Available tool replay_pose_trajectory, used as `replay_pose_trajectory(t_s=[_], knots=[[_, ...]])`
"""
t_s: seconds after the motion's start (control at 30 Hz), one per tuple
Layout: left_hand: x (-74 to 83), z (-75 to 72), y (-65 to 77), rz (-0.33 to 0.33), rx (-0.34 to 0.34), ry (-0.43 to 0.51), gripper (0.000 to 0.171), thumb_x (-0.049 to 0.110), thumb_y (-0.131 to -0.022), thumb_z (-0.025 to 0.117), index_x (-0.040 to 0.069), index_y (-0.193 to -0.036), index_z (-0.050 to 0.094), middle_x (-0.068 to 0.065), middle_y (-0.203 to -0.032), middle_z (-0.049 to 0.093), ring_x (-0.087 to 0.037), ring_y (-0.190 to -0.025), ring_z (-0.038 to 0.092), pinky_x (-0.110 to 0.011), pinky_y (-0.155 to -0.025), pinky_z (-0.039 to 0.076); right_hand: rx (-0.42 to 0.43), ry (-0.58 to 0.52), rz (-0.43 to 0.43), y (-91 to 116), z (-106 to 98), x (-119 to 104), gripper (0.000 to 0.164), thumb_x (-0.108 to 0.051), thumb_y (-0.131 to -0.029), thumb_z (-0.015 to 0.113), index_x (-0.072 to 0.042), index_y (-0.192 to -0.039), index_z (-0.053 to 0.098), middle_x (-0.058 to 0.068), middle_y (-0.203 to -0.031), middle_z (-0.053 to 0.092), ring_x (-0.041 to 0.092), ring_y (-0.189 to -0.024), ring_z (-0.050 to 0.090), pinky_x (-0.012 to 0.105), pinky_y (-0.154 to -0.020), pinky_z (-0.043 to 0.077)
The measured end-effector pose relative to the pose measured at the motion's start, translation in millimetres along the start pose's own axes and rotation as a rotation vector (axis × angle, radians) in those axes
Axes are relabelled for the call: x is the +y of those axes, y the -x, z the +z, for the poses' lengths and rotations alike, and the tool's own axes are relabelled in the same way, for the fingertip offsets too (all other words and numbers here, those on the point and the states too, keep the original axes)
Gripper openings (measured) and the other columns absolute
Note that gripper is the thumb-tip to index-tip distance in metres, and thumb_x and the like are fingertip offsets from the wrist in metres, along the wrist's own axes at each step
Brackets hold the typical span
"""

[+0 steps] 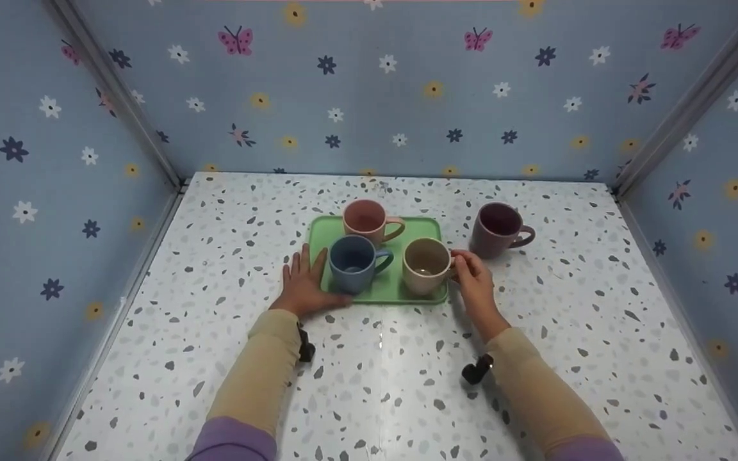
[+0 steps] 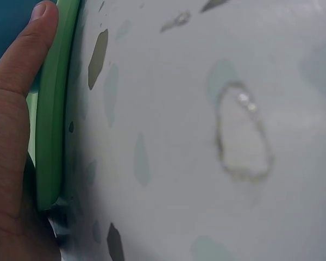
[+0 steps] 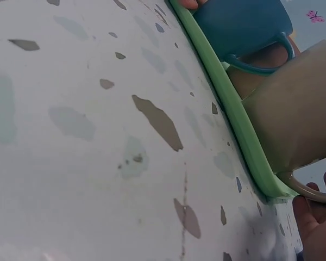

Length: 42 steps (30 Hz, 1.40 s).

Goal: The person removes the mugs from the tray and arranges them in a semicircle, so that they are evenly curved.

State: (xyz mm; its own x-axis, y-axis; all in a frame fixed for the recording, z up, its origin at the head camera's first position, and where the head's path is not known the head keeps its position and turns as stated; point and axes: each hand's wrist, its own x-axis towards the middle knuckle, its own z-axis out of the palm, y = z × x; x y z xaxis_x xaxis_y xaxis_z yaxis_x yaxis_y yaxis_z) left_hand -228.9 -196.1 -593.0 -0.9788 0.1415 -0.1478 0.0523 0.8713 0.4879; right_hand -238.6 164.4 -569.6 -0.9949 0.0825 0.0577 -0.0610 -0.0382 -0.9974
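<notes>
A green tray (image 1: 392, 285) holds a pink mug (image 1: 359, 225) at the back, a blue mug (image 1: 351, 278) at the front left and a beige mug (image 1: 421, 282) at the front right. My left hand (image 1: 300, 289) lies spread at the tray's left front corner. In the left wrist view its thumb (image 2: 27, 51) runs along the tray's rim (image 2: 53, 109), close to the blue mug. With fingertips and thumb, my right hand (image 1: 478, 291) pinches the handle of the beige mug. That handle (image 3: 309, 191) reaches past the tray's edge in the right wrist view.
A dark purple mug (image 1: 492, 242) stands on the speckled tabletop (image 1: 567, 307), right of the tray, its handle to the right. Flower-printed panels (image 1: 382, 96) enclose the table at the back and both sides.
</notes>
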Motion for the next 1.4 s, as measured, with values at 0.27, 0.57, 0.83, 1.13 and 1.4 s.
replay_pose_trajectory(t_s=[0.27, 0.57, 0.83, 1.13, 1.4], knots=[[3.6, -1.6, 3.9, 0.000, 0.001, -0.006, 0.135, 0.083, -0.065, 0.072, 0.023, -0.165, 0.003, -0.019, -0.167, -0.018, -0.043, -0.153, -0.012, -0.060, -0.121, -0.008, -0.044, 0.016, 0.081, 1, -4, -5, 0.031, -0.015, -0.107, 0.052, 0.004, -0.130, 0.057, 0.016, -0.129, 0.060, 0.020, -0.110, 0.060, 0.030, -0.091, 0.055], [5.5, -3.9, 2.2, 0.023, 0.026, -0.005, 0.134, 0.082, -0.066, 0.072, 0.020, -0.165, 0.008, -0.021, -0.167, -0.014, -0.045, -0.153, -0.009, -0.062, -0.120, -0.006, -0.023, 0.075, 0.055, -4, -4, 0, 0.028, -0.015, -0.104, 0.055, 0.003, -0.125, 0.059, 0.013, -0.121, 0.064, 0.012, -0.103, 0.063, 0.034, -0.095, 0.055], [4.5, -1.9, 3.3, 0.008, 0.007, 0.001, 0.135, 0.085, -0.065, 0.070, 0.023, -0.165, 0.005, -0.019, -0.167, -0.018, -0.043, -0.153, -0.012, -0.060, -0.121, -0.008, -0.042, 0.107, 0.065, -1, -6, -2, 0.026, -0.018, -0.105, 0.054, 0.002, -0.121, 0.060, 0.015, -0.124, 0.063, 0.017, -0.107, 0.062, 0.032, -0.094, 0.055], [8.1, -3.4, 7.2, 0.034, 0.045, 0.011, 0.133, 0.080, -0.065, 0.075, 0.019, -0.164, 0.011, -0.023, -0.167, -0.012, -0.047, -0.152, -0.007, -0.064, -0.120, -0.005, -0.023, 0.083, 0.094, -1, -10, -3, 0.027, -0.017, -0.105, 0.054, 0.003, -0.122, 0.060, 0.015, -0.122, 0.063, 0.015, -0.104, 0.063, 0.035, -0.094, 0.055], [5.7, -1.5, 5.9, 0.022, 0.038, 0.011, 0.133, 0.081, -0.065, 0.074, 0.021, -0.165, 0.009, -0.021, -0.167, -0.014, -0.045, -0.152, -0.009, -0.062, -0.120, -0.007, -0.007, -0.002, 0.084, -4, -15, -5, 0.023, -0.014, -0.105, 0.054, 0.004, -0.118, 0.059, 0.011, -0.111, 0.063, 0.013, -0.098, 0.064, 0.034, -0.092, 0.057]])
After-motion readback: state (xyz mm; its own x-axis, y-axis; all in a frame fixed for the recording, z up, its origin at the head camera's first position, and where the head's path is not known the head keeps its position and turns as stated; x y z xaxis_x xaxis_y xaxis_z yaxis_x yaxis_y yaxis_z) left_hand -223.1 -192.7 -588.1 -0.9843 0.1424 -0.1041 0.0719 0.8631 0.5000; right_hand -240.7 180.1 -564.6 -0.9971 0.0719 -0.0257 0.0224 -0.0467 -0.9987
